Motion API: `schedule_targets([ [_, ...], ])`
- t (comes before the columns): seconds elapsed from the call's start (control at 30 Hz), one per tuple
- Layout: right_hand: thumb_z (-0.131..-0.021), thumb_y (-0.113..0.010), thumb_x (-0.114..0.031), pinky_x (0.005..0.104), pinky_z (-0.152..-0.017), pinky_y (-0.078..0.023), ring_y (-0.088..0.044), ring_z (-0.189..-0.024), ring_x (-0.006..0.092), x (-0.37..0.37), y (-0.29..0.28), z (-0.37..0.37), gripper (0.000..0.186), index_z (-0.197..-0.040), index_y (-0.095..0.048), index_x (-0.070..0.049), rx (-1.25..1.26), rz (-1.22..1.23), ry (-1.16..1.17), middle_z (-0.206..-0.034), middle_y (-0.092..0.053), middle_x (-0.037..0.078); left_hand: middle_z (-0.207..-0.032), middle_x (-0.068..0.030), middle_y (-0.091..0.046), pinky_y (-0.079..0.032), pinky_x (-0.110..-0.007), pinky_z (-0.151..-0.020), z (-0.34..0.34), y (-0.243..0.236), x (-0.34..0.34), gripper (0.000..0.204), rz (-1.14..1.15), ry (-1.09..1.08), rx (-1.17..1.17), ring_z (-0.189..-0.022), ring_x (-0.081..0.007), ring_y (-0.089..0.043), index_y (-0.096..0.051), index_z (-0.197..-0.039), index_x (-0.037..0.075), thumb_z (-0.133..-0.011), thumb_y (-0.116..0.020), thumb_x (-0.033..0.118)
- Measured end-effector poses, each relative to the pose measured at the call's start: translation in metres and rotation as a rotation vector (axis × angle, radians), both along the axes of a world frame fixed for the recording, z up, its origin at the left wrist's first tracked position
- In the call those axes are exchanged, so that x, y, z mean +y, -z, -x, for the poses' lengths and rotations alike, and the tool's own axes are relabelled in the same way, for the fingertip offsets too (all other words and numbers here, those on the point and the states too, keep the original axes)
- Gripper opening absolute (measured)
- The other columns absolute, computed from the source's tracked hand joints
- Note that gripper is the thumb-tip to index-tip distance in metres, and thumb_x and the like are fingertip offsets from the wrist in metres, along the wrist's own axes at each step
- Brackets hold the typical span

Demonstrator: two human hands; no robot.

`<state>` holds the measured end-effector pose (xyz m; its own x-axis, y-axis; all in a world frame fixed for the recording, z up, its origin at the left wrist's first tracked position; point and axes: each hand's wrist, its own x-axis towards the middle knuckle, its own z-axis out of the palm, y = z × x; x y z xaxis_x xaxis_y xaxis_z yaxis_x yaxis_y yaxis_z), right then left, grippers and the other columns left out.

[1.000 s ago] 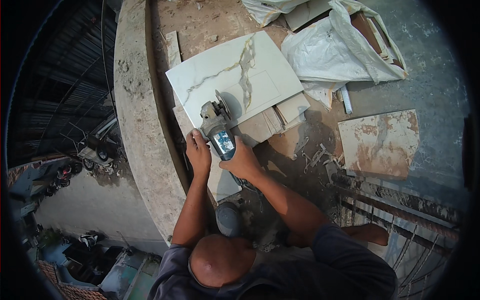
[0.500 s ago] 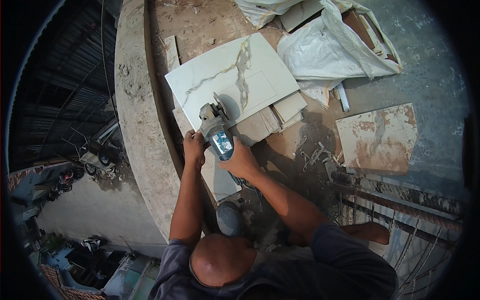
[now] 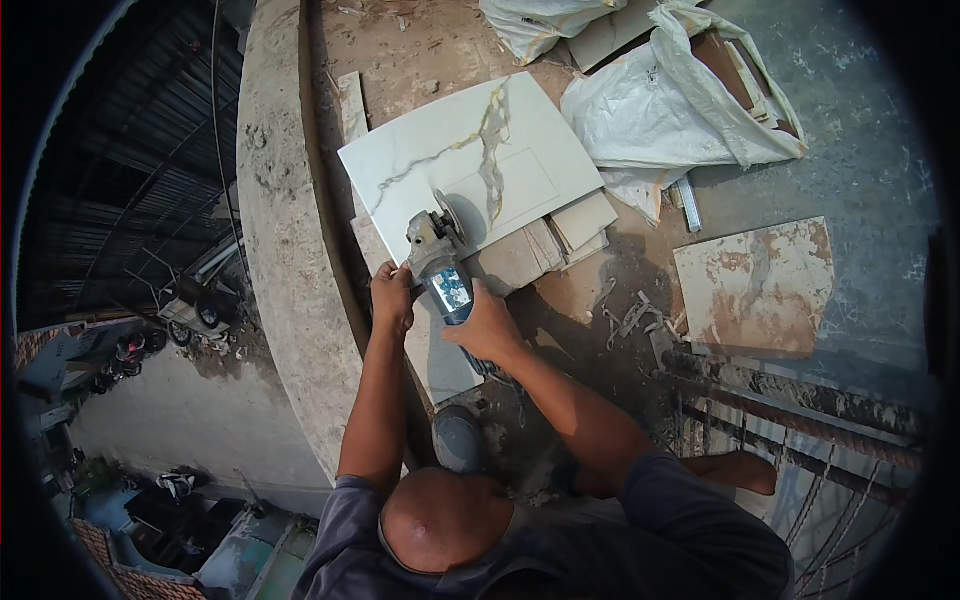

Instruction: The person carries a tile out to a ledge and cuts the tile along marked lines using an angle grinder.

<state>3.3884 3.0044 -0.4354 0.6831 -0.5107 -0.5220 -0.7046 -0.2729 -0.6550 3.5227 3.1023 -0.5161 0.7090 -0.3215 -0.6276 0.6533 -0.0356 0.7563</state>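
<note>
An angle grinder [image 3: 440,258] with a blue and grey body points away from me, its disc [image 3: 452,217] at the near part of a white marble-patterned tile [image 3: 450,150] with grey and gold veins. My right hand [image 3: 484,326] is wrapped round the rear of the grinder's body. At its left side, my left hand [image 3: 391,298] is closed on what looks like a dark side handle, mostly hidden by the fingers. A thin rectangular outline shows on the right half of the tile. Whether the disc touches the tile, I cannot tell.
More tile pieces [image 3: 520,258] lie under and beside the white tile. White sacks hold tile offcuts; one sack [image 3: 650,110] stands at the far right. A stained tile [image 3: 757,285] lies right, near rusty steel bars [image 3: 800,395]. Along the left runs a concrete ledge [image 3: 275,200] with a drop beyond.
The whole view has shifted slightly, so the tile and grinder sit a little lower and further right. Both hands keep their hold on the grinder.
</note>
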Motion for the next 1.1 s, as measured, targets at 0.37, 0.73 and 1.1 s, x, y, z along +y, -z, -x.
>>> schedule_targets([
  [0.37,-0.059,-0.076,-0.028,0.0412,-0.086,-0.048,-0.059,-0.102,0.0399,0.000,0.006,0.000,0.086,-0.127,-0.037,0.008,0.016,0.009,0.003,-0.108,-0.059,0.029,-0.079,-0.0038,-0.058,-0.052,-0.028,-0.059,0.001,-0.004,-0.002,0.008,-0.005,0.010,-0.007,-0.065,-0.0125,-0.056,-0.054,-0.096,0.005,-0.094,-0.049,0.011],
  [0.73,-0.059,-0.076,-0.028,0.0417,-0.085,-0.049,-0.059,-0.100,0.0401,-0.001,0.003,0.004,0.082,-0.123,-0.040,0.008,0.009,-0.011,0.004,-0.105,-0.059,0.028,-0.083,-0.0082,-0.061,-0.055,-0.030,-0.064,0.000,-0.003,-0.002,0.008,-0.016,0.018,-0.009,-0.071,-0.0152,-0.061,-0.052,-0.093,0.002,-0.093,-0.050,0.009],
  [1.1,-0.058,-0.076,-0.029,0.0409,-0.089,-0.047,-0.058,-0.104,0.0400,-0.001,0.001,0.004,0.090,-0.129,-0.036,0.009,0.025,0.001,-0.003,-0.110,-0.058,0.029,-0.081,-0.0049,-0.061,-0.052,-0.028,-0.064,0.003,-0.009,-0.003,0.006,-0.013,0.006,-0.002,-0.070,-0.0132,-0.059,-0.053,-0.095,0.005,-0.092,-0.050,0.009],
])
